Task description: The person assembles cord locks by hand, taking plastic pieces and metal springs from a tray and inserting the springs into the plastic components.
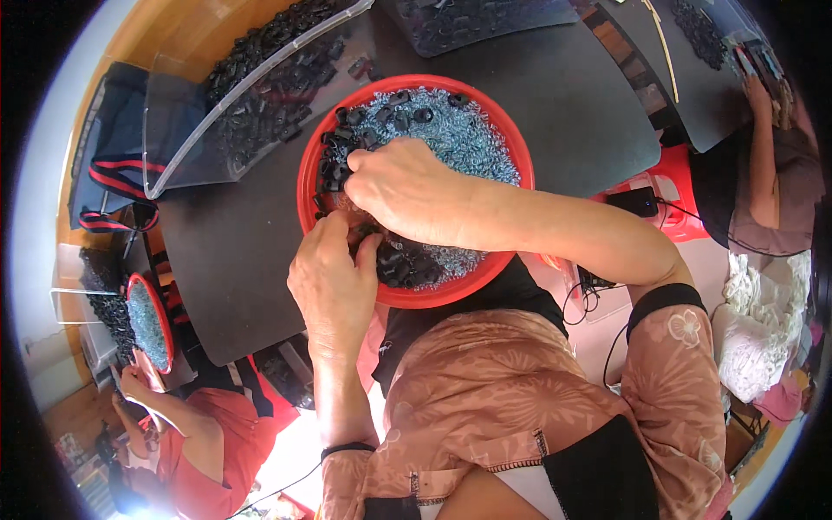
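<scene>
A round red basin [525, 156] holds a heap of small shiny metal pieces [472, 139], with black plastic parts [406, 262] lying along its left and front sides. Over its left part, my right hand [403, 186] is closed, fingers curled in a pinch; whatever sits in the fingertips is hidden. Just below and left of it, at the basin's rim, my left hand [329, 273] has thumb and fingers bent around a small dark part, seen only in part between them. The two hands nearly touch.
A clear plastic bin [260, 104] of black parts stands at the left back of the dark table [234, 269]; another bin [477, 26] sits at the back. Co-workers sit at left and right, the left one near a second red basin [165, 321]. White cloth [754, 329] lies at right.
</scene>
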`<state>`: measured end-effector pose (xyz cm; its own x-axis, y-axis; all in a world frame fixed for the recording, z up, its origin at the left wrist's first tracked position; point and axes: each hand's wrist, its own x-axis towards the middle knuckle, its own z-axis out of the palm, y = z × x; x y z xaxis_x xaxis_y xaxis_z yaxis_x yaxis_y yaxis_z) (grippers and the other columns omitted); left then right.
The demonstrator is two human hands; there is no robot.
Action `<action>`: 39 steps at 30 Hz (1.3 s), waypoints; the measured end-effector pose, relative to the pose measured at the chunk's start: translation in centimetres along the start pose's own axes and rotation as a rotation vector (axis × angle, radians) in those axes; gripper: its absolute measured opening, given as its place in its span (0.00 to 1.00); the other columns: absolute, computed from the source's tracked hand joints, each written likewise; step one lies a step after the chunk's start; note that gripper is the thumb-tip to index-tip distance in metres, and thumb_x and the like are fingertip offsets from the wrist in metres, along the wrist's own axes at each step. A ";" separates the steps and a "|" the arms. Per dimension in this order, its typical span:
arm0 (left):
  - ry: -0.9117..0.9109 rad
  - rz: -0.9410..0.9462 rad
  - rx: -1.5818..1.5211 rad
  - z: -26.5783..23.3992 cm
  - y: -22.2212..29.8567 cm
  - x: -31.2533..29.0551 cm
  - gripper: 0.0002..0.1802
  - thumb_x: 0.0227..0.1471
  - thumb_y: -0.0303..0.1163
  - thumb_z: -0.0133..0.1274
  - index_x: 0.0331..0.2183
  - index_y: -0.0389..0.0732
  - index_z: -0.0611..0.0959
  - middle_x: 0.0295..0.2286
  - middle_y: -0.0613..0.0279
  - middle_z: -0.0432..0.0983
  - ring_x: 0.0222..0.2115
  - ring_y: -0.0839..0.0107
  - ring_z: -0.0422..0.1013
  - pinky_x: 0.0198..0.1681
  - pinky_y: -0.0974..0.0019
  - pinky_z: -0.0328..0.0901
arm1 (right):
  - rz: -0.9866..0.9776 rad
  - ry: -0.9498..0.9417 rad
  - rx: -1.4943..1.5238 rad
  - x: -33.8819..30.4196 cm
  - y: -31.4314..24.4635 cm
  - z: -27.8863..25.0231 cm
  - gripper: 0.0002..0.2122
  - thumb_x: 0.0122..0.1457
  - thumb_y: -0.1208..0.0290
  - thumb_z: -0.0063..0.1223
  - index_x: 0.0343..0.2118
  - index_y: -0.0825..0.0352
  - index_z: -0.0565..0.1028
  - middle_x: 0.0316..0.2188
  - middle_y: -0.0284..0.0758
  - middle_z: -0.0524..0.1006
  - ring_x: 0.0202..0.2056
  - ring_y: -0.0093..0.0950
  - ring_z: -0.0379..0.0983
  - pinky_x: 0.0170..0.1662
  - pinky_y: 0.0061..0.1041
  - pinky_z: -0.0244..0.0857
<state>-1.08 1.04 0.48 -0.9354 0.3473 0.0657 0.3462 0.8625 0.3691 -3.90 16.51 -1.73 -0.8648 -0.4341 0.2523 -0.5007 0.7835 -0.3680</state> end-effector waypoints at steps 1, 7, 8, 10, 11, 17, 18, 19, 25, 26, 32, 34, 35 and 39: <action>-0.035 -0.009 -0.010 -0.1 -0.1 0.0 0.09 0.44 0.28 0.59 0.28 0.35 0.77 0.27 0.53 0.74 0.33 0.51 0.72 0.33 0.52 0.65 | -0.024 -0.018 -0.047 0.1 0.0 0.0 0.05 0.46 0.74 0.54 0.21 0.70 0.76 0.26 0.41 0.75 0.27 0.36 0.76 0.27 0.35 0.70; -0.045 0.075 -0.008 -0.1 -0.6 0.2 0.09 0.43 0.25 0.58 0.29 0.35 0.75 0.27 0.52 0.73 0.32 0.50 0.71 0.34 0.52 0.65 | -0.109 0.054 -0.036 0.0 0.7 0.7 0.05 0.45 0.73 0.56 0.21 0.70 0.75 0.25 0.40 0.75 0.27 0.37 0.76 0.27 0.35 0.70; -0.045 0.076 -0.008 -0.1 -0.6 0.2 0.09 0.43 0.25 0.58 0.29 0.35 0.75 0.27 0.52 0.73 0.32 0.50 0.71 0.34 0.52 0.65 | -0.135 0.094 -0.020 -0.1 0.8 0.7 0.06 0.45 0.73 0.56 0.22 0.70 0.75 0.24 0.40 0.75 0.26 0.38 0.76 0.27 0.35 0.70; 0.027 0.147 0.013 0.1 -0.5 0.1 0.09 0.43 0.24 0.57 0.28 0.35 0.75 0.26 0.52 0.73 0.32 0.49 0.70 0.35 0.51 0.64 | -0.071 0.147 0.066 -0.8 0.8 0.0 0.06 0.46 0.74 0.57 0.22 0.70 0.74 0.23 0.40 0.75 0.26 0.38 0.75 0.27 0.34 0.69; 0.027 0.145 0.012 0.1 -0.5 0.1 0.09 0.43 0.24 0.57 0.28 0.35 0.75 0.26 0.52 0.73 0.32 0.49 0.70 0.35 0.51 0.64 | -0.004 0.202 0.153 -1.2 0.7 -0.5 0.06 0.46 0.74 0.57 0.23 0.70 0.73 0.23 0.39 0.75 0.25 0.39 0.75 0.27 0.34 0.68; 0.097 0.044 -0.331 0.3 -0.4 -0.2 0.06 0.47 0.21 0.56 0.30 0.35 0.76 0.27 0.53 0.74 0.26 0.59 0.72 0.30 0.60 0.66 | 0.169 0.226 0.538 -3.7 0.9 -2.7 0.06 0.47 0.77 0.59 0.25 0.70 0.72 0.21 0.38 0.77 0.24 0.36 0.76 0.27 0.30 0.67; 0.073 -0.022 -0.427 0.2 -0.4 -0.2 0.06 0.48 0.21 0.56 0.32 0.35 0.77 0.27 0.55 0.75 0.25 0.65 0.72 0.29 0.64 0.65 | 0.195 0.201 0.601 -3.9 1.0 -3.0 0.06 0.47 0.77 0.59 0.25 0.70 0.72 0.22 0.38 0.77 0.24 0.35 0.76 0.27 0.29 0.67; 0.049 -0.088 -0.524 0.1 -0.3 -0.2 0.07 0.49 0.20 0.56 0.34 0.35 0.79 0.28 0.56 0.75 0.24 0.71 0.72 0.29 0.68 0.65 | 0.235 0.167 0.590 -4.1 1.1 -3.1 0.05 0.49 0.78 0.59 0.26 0.71 0.73 0.23 0.38 0.78 0.25 0.30 0.77 0.28 0.26 0.68; 0.098 -0.002 -0.794 1.4 -0.5 -0.5 0.11 0.49 0.19 0.56 0.38 0.35 0.81 0.26 0.60 0.74 0.25 0.77 0.69 0.30 0.73 0.64 | 0.281 0.120 0.885 -4.9 0.8 -3.7 0.03 0.53 0.78 0.57 0.30 0.71 0.75 0.23 0.34 0.78 0.27 0.18 0.74 0.31 0.20 0.68; 0.099 -0.003 -0.794 1.4 -0.2 -0.5 0.11 0.49 0.19 0.56 0.38 0.35 0.81 0.26 0.60 0.74 0.25 0.77 0.69 0.30 0.73 0.64 | 0.280 0.120 0.885 -4.8 0.7 -3.7 0.03 0.53 0.78 0.57 0.30 0.71 0.75 0.23 0.34 0.78 0.27 0.18 0.74 0.31 0.20 0.68; 0.147 -0.021 -0.789 1.7 1.0 -0.7 0.06 0.50 0.21 0.55 0.34 0.34 0.81 0.26 0.60 0.74 0.26 0.75 0.69 0.31 0.72 0.64 | 0.284 0.157 1.045 -4.8 0.5 -3.3 0.09 0.50 0.78 0.58 0.34 0.73 0.75 0.26 0.42 0.80 0.29 0.28 0.79 0.33 0.24 0.71; 0.187 0.007 -0.736 1.4 1.1 -0.6 0.04 0.51 0.21 0.55 0.33 0.34 0.80 0.26 0.60 0.74 0.27 0.73 0.70 0.33 0.71 0.64 | 0.344 0.071 1.154 -4.7 0.5 -3.5 0.10 0.51 0.77 0.59 0.37 0.73 0.74 0.27 0.42 0.80 0.30 0.27 0.79 0.33 0.24 0.70; 0.186 0.006 -0.736 1.4 1.1 -0.6 0.04 0.51 0.21 0.55 0.33 0.34 0.80 0.26 0.60 0.74 0.27 0.73 0.70 0.33 0.71 0.64 | 0.345 0.071 1.155 -4.8 0.5 -3.3 0.10 0.51 0.77 0.59 0.37 0.73 0.74 0.27 0.42 0.80 0.30 0.27 0.79 0.33 0.24 0.70; 0.182 -0.010 -0.761 1.6 1.2 -0.5 0.04 0.52 0.22 0.55 0.33 0.33 0.80 0.27 0.58 0.75 0.29 0.72 0.70 0.35 0.71 0.64 | 0.166 0.289 0.835 -5.2 -0.3 -2.2 0.08 0.50 0.78 0.57 0.34 0.68 0.73 0.24 0.37 0.78 0.27 0.32 0.77 0.30 0.30 0.68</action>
<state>-0.07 2.52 -0.64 -0.9582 0.2177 0.1858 0.2547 0.3527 0.9004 0.84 19.56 -0.98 -0.9415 -0.1269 0.3123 -0.3326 0.1990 -0.9218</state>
